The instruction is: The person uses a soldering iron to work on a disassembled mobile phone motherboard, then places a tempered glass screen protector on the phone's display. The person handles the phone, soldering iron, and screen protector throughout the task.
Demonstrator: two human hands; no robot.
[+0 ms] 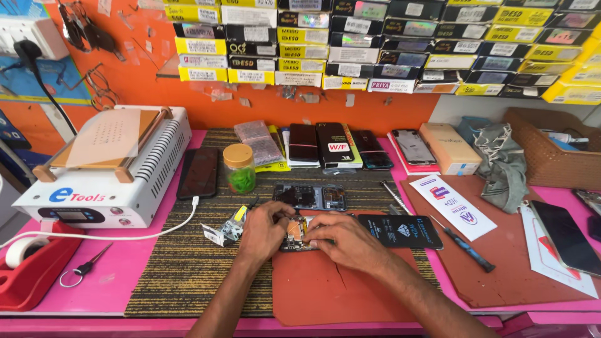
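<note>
Fingers (293,220) of both hands on opened phone (299,235).

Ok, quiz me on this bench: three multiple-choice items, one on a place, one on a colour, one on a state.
1. Where does the jar stand?
A. left of the hands, behind them
B. in the basket
C. on the white machine

2. What colour is the jar's lid?
A. red
B. tan
C. blue

3. How is the phone under the hands?
A. boxed
B. opened, insides showing
C. wrapped in cloth

Key: 1 A, it stands on the striped mat. 2 B, tan over green contents. 3 B, left hand and right hand rest on exposed parts.
</note>
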